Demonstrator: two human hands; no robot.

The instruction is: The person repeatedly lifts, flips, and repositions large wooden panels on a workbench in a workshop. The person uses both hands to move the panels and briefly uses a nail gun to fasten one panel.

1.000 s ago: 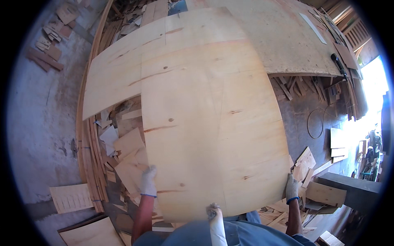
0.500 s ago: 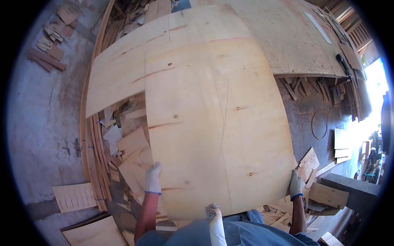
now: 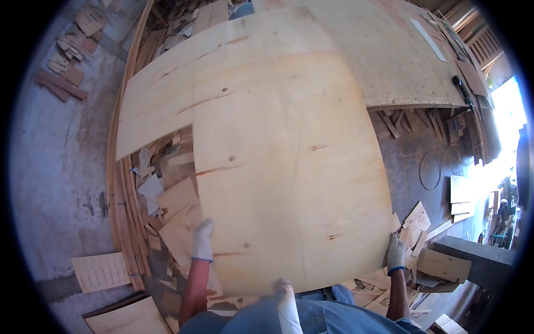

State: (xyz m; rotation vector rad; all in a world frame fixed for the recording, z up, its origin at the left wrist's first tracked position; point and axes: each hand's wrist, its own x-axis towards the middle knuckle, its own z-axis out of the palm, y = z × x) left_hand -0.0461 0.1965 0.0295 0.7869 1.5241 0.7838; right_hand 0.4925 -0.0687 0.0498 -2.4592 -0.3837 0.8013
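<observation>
A large pale plywood sheet (image 3: 278,183) with dark knots and brown streaks spreads out in front of me. White-gloved, my left hand (image 3: 203,239) is closed on its left edge near the front corner. My right hand (image 3: 396,254), in a white glove with a blue cuff, grips the right edge; its fingers are partly hidden by the board. Beneath the sheet's far part lies another plywood panel (image 3: 150,106). A white rod-like thing with a greyish, blurred tip (image 3: 282,286) stands upright at my front, by the near edge.
A wide worktable (image 3: 406,67) stands at the far right, with a black-handled tool (image 3: 461,89) on its edge. Wood offcuts (image 3: 178,195) and long strips (image 3: 128,217) lie at the left. More scraps (image 3: 417,222) and a grey beam (image 3: 473,250) are at the right.
The plywood sheet has shifted slightly to the left, and both my hands have moved with it. The grip of each hand looks the same.
</observation>
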